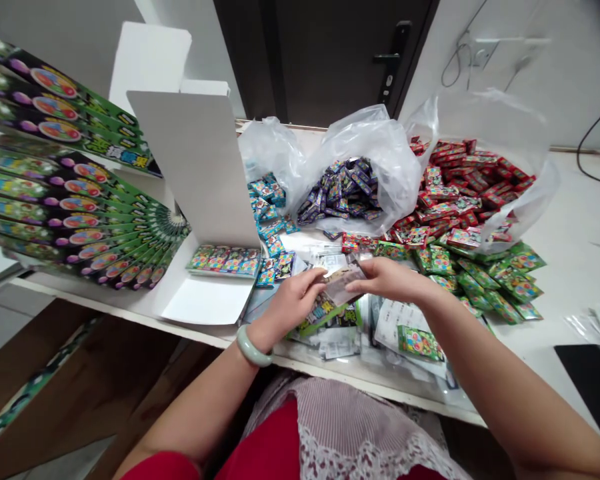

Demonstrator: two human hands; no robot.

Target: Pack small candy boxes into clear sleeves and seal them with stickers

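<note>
At the front edge of the table (pixel 575 260), the left hand (pixel 291 305) and right hand (pixel 387 280) pinched a pouch (pixel 336 295) by its top; it looked light, limp and slippery, probably best held there.

On the table (pixel 570 267), flat boxes (pixel 80 220) lay fanned at my left, an open box (pixel 205 200) just right of them. Bags (pixel 380 153) sat behind, loose packets (pixel 495 287) to the right. Before me, my left hand (pixel 293 303) and right hand (pixel 387 279) held a pouch (pixel 339 292).
</note>
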